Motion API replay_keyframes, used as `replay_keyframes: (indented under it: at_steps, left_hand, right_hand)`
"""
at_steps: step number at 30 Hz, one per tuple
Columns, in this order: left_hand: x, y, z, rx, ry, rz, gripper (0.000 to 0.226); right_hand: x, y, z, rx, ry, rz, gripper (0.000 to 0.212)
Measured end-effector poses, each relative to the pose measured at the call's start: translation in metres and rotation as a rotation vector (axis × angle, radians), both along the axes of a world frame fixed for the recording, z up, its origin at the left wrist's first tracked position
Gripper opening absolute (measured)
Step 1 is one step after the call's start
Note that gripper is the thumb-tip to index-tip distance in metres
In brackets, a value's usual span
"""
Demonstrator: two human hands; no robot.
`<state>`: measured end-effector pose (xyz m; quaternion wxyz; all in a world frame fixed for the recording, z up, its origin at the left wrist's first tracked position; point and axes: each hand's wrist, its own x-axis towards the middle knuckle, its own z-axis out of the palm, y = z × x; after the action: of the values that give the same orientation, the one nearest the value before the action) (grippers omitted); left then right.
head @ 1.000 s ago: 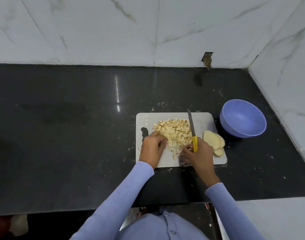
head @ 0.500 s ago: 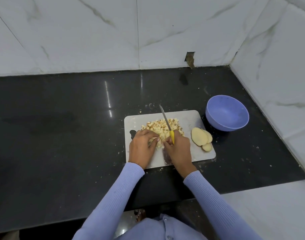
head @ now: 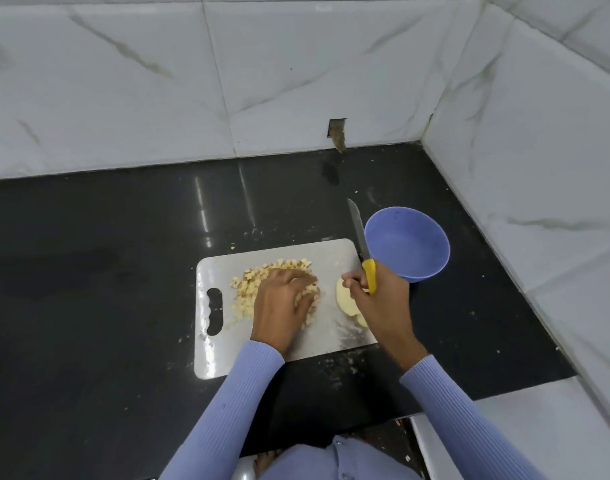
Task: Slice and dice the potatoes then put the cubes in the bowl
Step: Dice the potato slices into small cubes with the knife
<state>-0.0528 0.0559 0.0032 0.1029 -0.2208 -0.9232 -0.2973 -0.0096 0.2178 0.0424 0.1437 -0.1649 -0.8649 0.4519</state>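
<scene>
Board (head: 224, 358) flat on the dark bench (head: 89, 306), cut-out handle at the left edge, away from the work. Left hand (head: 283, 303) cupped over the cubes (head: 248, 289), fingers curled into the pile, probably gathering a handful. Uncut slices (head: 345, 299) parked just right, mostly hidden. Right hand (head: 383, 299) wrapped tight round the knife (head: 360, 240), blade pointed away. Bowl (head: 407, 244) empty, just beside the board for a short transfer.
</scene>
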Motion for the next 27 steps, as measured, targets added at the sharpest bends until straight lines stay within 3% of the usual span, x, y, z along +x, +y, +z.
replay_keyframes:
  at_steps: [9, 13, 20, 27]
  left_hand:
    - [-0.020, 0.060, 0.006, -0.428, -0.179, -0.209, 0.078]
    - [-0.020, 0.072, 0.007, -0.506, -0.177, -0.238, 0.085]
    - [-0.009, 0.068, 0.004, -0.286, -0.097, -0.180, 0.070]
    - [0.006, 0.037, 0.012, -0.131, -0.116, -0.032, 0.050]
  right_hand:
    - [0.026, 0.049, -0.003, -0.018, 0.024, 0.003, 0.039]
    - [0.028, 0.056, -0.008, -0.026, -0.014, 0.025, 0.012]
    - [0.031, 0.053, -0.014, -0.047, -0.060, 0.041, 0.005]
    - [0.030, 0.041, -0.016, -0.014, -0.113, 0.103, 0.012]
